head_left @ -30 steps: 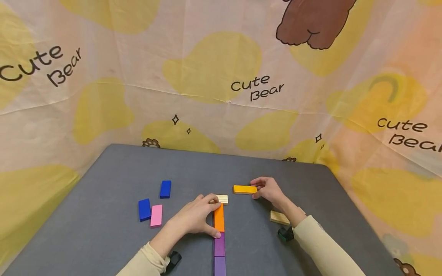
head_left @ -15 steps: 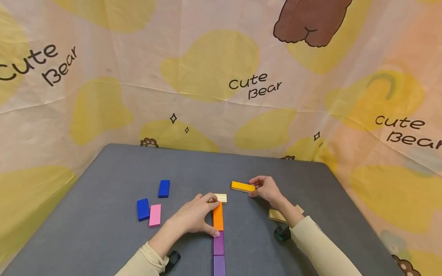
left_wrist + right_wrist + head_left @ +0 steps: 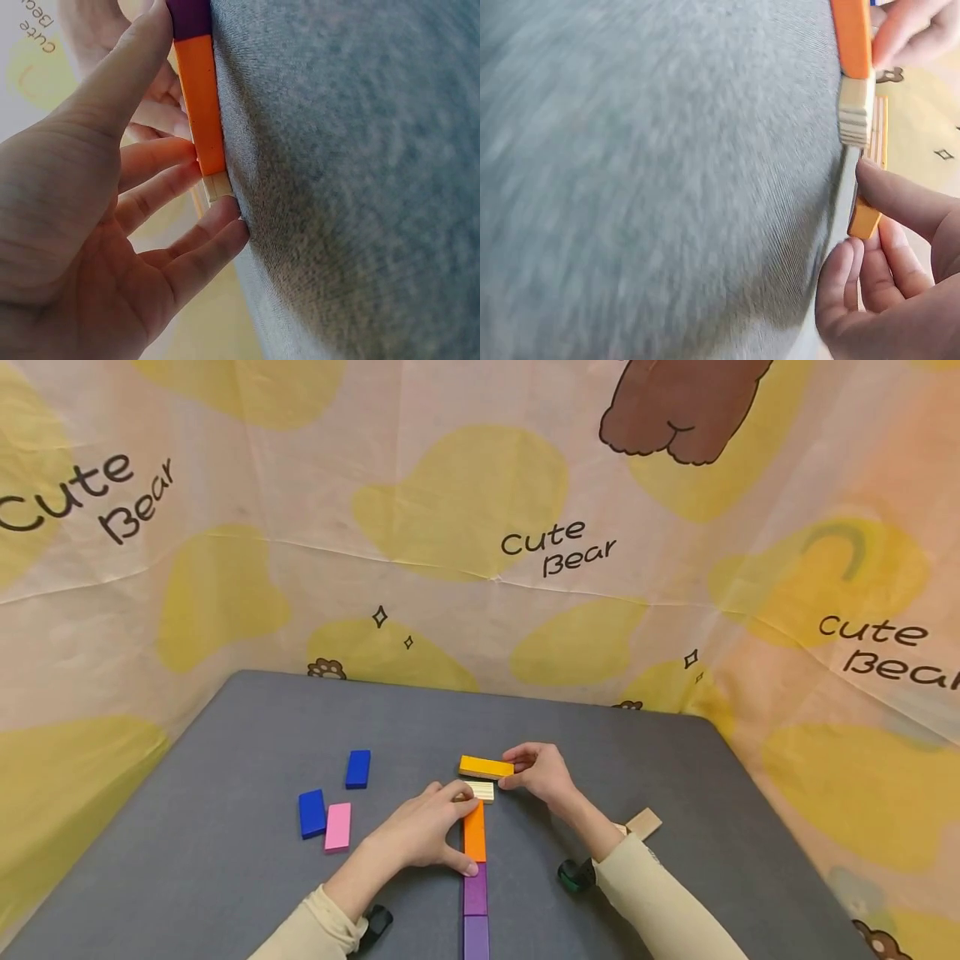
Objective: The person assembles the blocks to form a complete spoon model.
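Note:
My left hand (image 3: 420,827) arches beside a row of blocks. Its thumb rests at the joint between an orange block (image 3: 476,831) and a purple block (image 3: 476,890). The fingertips (image 3: 196,154) touch around the orange block's far end and the pale wooden block (image 3: 483,791), which lies crosswise there. My right hand (image 3: 542,774) pinches the right end of a yellow block (image 3: 483,767) between thumb and fingers. That block is just beyond the pale one, long side roughly left to right; whether it touches the table I cannot tell.
Two blue blocks (image 3: 312,814) and a pink block (image 3: 337,827) lie on the grey table (image 3: 405,718) to the left. A second purple block (image 3: 476,937) continues the row toward me. At right, plain wooden blocks (image 3: 643,823) lie partly behind my forearm. Printed cloth (image 3: 435,610) hangs around the table.
My right hand has moved left with the yellow block, bringing it from the right of the pale wooden block to just beyond it. The left hand has stayed in place.

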`<state>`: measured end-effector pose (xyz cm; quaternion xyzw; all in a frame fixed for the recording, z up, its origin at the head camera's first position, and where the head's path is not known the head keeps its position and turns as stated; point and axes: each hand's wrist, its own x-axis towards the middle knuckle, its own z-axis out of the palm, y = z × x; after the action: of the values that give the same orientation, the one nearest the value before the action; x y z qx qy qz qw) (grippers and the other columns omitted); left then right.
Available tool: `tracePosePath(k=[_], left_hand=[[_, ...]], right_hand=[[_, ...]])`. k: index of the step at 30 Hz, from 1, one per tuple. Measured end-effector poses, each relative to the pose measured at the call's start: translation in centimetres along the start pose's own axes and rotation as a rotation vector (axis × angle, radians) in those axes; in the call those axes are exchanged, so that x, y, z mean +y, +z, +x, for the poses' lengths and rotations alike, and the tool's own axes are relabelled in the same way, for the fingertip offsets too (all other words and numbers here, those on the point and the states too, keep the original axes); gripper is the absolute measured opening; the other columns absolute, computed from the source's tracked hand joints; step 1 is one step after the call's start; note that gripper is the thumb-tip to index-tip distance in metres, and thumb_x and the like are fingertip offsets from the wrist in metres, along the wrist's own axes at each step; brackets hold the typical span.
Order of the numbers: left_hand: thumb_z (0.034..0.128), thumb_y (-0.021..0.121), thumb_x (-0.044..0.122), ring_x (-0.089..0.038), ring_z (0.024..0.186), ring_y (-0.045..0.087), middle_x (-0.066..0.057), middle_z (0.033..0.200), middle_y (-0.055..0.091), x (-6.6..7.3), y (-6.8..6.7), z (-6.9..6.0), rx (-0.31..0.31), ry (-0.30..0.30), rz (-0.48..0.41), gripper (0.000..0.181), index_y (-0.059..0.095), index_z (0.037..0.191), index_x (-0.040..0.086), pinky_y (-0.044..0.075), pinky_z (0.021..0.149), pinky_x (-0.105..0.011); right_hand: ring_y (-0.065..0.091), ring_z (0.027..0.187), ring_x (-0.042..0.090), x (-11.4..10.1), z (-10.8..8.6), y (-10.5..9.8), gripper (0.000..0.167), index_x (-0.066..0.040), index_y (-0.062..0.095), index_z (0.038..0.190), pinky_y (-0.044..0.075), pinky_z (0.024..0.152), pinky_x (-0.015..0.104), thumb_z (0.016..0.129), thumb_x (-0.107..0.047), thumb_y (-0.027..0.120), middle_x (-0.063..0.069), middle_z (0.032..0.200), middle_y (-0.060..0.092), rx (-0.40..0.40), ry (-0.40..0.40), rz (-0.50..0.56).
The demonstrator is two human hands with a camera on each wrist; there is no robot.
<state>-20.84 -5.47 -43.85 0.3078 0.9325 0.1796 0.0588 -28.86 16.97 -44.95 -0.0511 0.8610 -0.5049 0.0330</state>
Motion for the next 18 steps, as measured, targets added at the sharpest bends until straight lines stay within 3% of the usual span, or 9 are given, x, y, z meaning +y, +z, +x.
tracePosePath(k=[5,12,18], left_hand=[[0.0677,0.080,0.064,-0.021,0.109,0.046,0.003,0.134,0.048,0.0,0.0,0.0,0.002,0.003,-0.004,0.087,0.061,0.136,0.013,0.049,0.084,-0.040],[0.0678,0.080,0.064,-0.024,0.110,0.046,0.001,0.135,0.048,0.0,0.0,0.0,0.005,0.005,-0.004,0.087,0.062,0.135,0.012,0.049,0.087,-0.042],[0.0676,0.080,0.065,-0.024,0.110,0.046,0.001,0.135,0.048,-0.1,0.1,0.0,0.012,0.006,-0.001,0.087,0.061,0.135,0.012,0.049,0.087,-0.042]], right_hand=[[0.059,0.079,0.023,0.0,0.5,0.7,0.036,-0.003,0.073,0.101,0.053,0.074,0.031,0.069,0.006,0.086,0.006,0.093,0.068,-0.026,-0.009,-0.006],[0.064,0.090,0.023,0.4,1.3,0.7,0.028,0.000,0.071,0.108,0.050,0.089,0.039,0.081,0.005,0.076,0.008,0.102,0.070,-0.129,0.049,0.119],[0.065,0.093,0.022,0.5,1.7,0.9,0.024,-0.002,0.071,0.108,0.048,0.093,0.041,0.085,0.001,0.074,0.007,0.102,0.071,-0.143,0.091,0.168]])
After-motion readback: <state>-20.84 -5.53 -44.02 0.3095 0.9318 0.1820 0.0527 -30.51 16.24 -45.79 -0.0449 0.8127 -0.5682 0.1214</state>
